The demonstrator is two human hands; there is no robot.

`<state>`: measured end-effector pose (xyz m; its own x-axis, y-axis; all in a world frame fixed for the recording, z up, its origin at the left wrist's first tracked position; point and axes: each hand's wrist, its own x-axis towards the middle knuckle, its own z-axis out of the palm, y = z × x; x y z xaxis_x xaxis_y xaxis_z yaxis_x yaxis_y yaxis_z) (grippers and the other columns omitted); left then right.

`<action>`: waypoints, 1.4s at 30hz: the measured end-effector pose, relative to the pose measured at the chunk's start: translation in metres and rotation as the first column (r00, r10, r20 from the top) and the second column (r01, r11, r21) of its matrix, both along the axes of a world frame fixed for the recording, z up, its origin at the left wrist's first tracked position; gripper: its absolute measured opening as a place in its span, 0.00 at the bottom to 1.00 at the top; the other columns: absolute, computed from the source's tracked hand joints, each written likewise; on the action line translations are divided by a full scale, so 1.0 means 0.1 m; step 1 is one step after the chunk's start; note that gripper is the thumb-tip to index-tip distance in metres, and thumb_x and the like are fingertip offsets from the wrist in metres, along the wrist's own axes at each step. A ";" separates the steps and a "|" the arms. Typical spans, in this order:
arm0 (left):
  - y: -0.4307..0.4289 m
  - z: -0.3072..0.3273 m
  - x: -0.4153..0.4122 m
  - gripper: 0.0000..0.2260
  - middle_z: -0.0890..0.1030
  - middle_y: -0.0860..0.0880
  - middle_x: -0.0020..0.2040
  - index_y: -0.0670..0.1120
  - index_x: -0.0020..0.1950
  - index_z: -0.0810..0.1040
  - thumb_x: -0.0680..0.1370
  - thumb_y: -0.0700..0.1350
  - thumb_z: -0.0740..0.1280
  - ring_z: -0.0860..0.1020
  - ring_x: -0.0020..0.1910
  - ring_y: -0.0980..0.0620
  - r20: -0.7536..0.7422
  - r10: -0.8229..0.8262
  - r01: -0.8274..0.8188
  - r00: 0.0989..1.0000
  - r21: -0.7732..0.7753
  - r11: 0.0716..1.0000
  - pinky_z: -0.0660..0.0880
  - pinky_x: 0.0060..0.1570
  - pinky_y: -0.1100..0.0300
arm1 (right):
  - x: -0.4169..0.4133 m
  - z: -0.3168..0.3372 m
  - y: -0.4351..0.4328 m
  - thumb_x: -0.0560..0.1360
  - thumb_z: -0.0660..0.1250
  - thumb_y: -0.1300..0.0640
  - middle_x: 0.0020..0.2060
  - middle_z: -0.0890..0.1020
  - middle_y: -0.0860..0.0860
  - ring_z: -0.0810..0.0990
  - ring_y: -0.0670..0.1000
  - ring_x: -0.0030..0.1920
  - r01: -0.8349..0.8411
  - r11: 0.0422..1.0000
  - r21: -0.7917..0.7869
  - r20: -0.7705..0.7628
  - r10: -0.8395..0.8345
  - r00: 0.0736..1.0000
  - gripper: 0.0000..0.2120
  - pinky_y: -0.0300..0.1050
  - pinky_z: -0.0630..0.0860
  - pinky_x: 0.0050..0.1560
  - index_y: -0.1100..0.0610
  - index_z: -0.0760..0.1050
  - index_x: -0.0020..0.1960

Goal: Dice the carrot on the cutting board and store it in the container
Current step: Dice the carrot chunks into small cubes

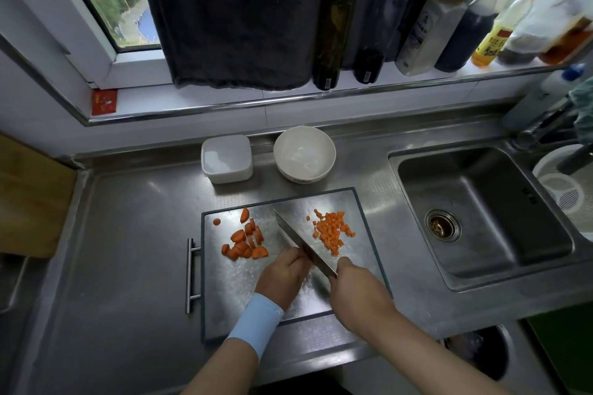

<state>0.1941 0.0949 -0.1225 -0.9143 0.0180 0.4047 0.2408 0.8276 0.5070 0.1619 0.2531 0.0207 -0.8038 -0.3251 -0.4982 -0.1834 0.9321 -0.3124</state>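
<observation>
Nearest, the left hand (284, 276), with a pale blue sleeve cuff (256, 327) at its wrist, rests on the near half of the board. Its fingers are curled down against the left face of the blade. Whatever lies under them is hidden, so I cannot tell whether that grip pins a carrot piece. Just beside it, the right hand (356, 292) has its grip wrapped round the handle of the broad steel-bladed kitchen knife (300, 242). The knife's long axis runs diagonally away, from near right to a tip at far left.

That blade divides the work. To its left, just beyond the left hand's knuckles, lie the thick orange carrot half-rounds (245, 242), not yet diced, and the left hand is the nearer one to draw them in. To its right sits the heap of small orange carrot dice (332, 231), on the right hand's side. By my judgement the dicing is about half done and nothing is stored.

All this lies on the rectangular steel cutting board with a dark rim (359, 253), flat on the stainless steel counter (128, 234). Beyond the board's far edge stands the white square plastic container (226, 159), with no carrot showing in it, and a white round bowl (304, 154) beside it. A steel sink (481, 212) lies to the right. Tall sauce bottles (333, 32) line the windowsill beyond.
</observation>
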 end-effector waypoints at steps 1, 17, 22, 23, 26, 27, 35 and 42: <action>0.00 0.01 0.00 0.08 0.81 0.45 0.45 0.41 0.47 0.84 0.78 0.42 0.65 0.79 0.41 0.47 0.001 0.004 -0.004 1.000 0.001 1.000 0.79 0.37 0.56 | -0.01 0.00 0.00 0.81 0.60 0.55 0.50 0.82 0.53 0.82 0.55 0.48 -0.007 1.000 0.008 0.005 0.006 1.000 0.09 0.45 0.74 0.42 0.54 0.69 0.60; 0.03 0.06 0.00 0.06 0.81 0.45 0.44 0.42 0.47 0.84 0.73 0.39 0.70 0.80 0.40 0.49 0.067 0.004 -0.006 0.998 0.034 0.999 0.80 0.41 0.60 | -0.15 -0.05 -0.10 0.80 0.63 0.58 0.56 0.80 0.53 0.80 0.53 0.53 -0.031 0.997 0.065 0.087 0.025 0.996 0.12 0.41 0.76 0.51 0.55 0.72 0.63; 0.04 0.08 0.01 0.07 0.82 0.46 0.45 0.43 0.47 0.84 0.71 0.39 0.71 0.80 0.41 0.50 0.061 0.005 -0.009 0.998 0.055 0.998 0.79 0.45 0.63 | -0.14 -0.11 -0.10 0.80 0.64 0.57 0.56 0.80 0.52 0.80 0.52 0.53 -0.034 0.997 0.063 0.096 0.028 0.995 0.12 0.39 0.75 0.54 0.54 0.72 0.63; 0.04 0.08 0.02 0.07 0.82 0.46 0.45 0.43 0.47 0.84 0.71 0.39 0.71 0.80 0.41 0.50 0.062 0.008 -0.011 0.998 0.059 0.998 0.79 0.45 0.63 | -0.14 -0.12 -0.10 0.80 0.63 0.57 0.56 0.80 0.52 0.80 0.52 0.53 -0.035 0.998 0.060 0.098 0.029 0.995 0.12 0.39 0.75 0.53 0.55 0.72 0.63; 0.03 0.09 0.01 0.06 0.82 0.46 0.45 0.43 0.46 0.85 0.71 0.39 0.70 0.80 0.42 0.50 0.065 0.015 -0.019 0.998 0.066 0.998 0.78 0.46 0.64 | -0.14 -0.16 -0.09 0.80 0.62 0.58 0.55 0.80 0.53 0.79 0.52 0.49 -0.038 0.998 0.042 0.103 0.034 0.994 0.11 0.37 0.74 0.47 0.56 0.72 0.62; 0.03 0.08 0.01 0.06 0.82 0.46 0.45 0.43 0.46 0.84 0.71 0.39 0.70 0.80 0.42 0.50 0.065 0.016 -0.020 0.998 0.067 0.998 0.78 0.46 0.63 | -0.14 -0.18 -0.09 0.80 0.62 0.58 0.55 0.80 0.53 0.79 0.52 0.49 -0.036 0.999 0.038 0.108 0.032 0.994 0.11 0.38 0.74 0.48 0.56 0.72 0.62; -0.01 0.01 0.01 0.05 0.81 0.45 0.46 0.42 0.46 0.83 0.71 0.36 0.71 0.79 0.43 0.50 0.085 0.020 -0.027 0.996 0.084 0.996 0.77 0.47 0.64 | -0.11 -0.36 -0.12 0.80 0.61 0.57 0.50 0.81 0.53 0.80 0.53 0.48 0.016 1.000 0.002 0.124 -0.016 0.992 0.04 0.40 0.74 0.44 0.55 0.72 0.54; -0.01 0.02 0.02 0.04 0.81 0.46 0.46 0.42 0.46 0.83 0.72 0.37 0.71 0.78 0.42 0.52 0.116 0.042 -0.051 0.992 0.077 0.996 0.75 0.49 0.69 | -0.12 -0.40 -0.10 0.80 0.61 0.56 0.49 0.81 0.53 0.80 0.53 0.47 0.050 0.998 -0.027 0.140 -0.046 0.989 0.06 0.41 0.73 0.43 0.55 0.73 0.55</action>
<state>0.1956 0.0939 -0.1202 -0.9535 -0.0541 0.2965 0.1397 0.7923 0.5940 0.1496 0.2428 -0.0197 -0.7426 -0.3044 -0.5965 -0.0914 0.9285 -0.3599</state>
